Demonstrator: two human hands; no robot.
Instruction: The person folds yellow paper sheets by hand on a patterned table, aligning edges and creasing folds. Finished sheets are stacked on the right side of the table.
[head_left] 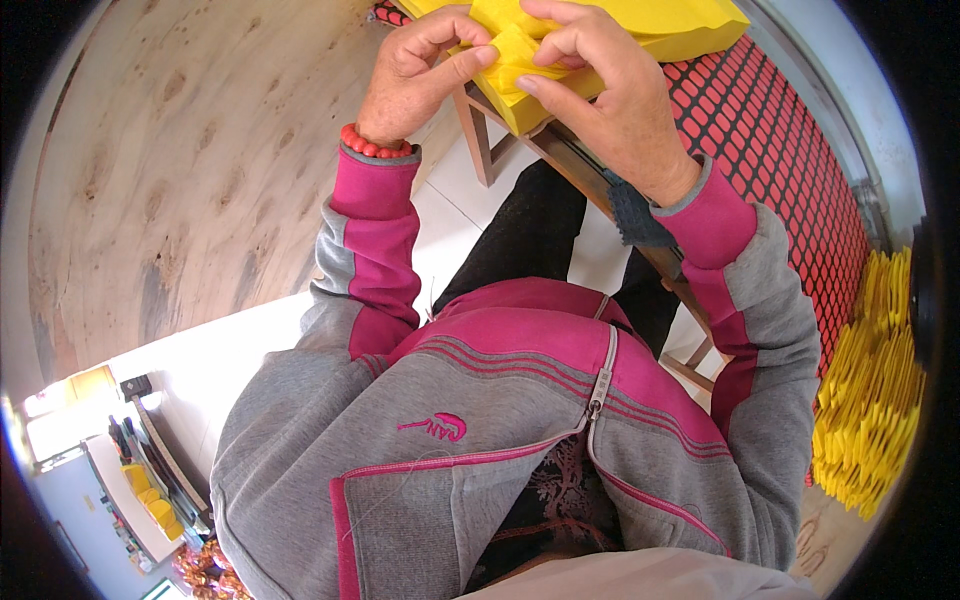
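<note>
Between my two hands is a folded piece of thin yellow paper (513, 62), soft and creased. My left hand (415, 80), with a red bead bracelet at the wrist, pinches its left edge between thumb and fingers. From the other side my right hand (625, 95) grips it, thumb tip at the lower right corner and fingers bent above. Beneath and behind the hands lies a larger stack of yellow paper (690, 22), partly cut off by the top of the view. Its near corner juts past the table edge toward me.
A red-and-black patterned cloth (770, 150) covers the surface at right. Beyond it stands a thick pile of folded yellow paper (872, 400). A large plywood board (170, 180) fills the left. Wooden legs (480, 140) and a dark blue cloth (640, 218) are below the table edge.
</note>
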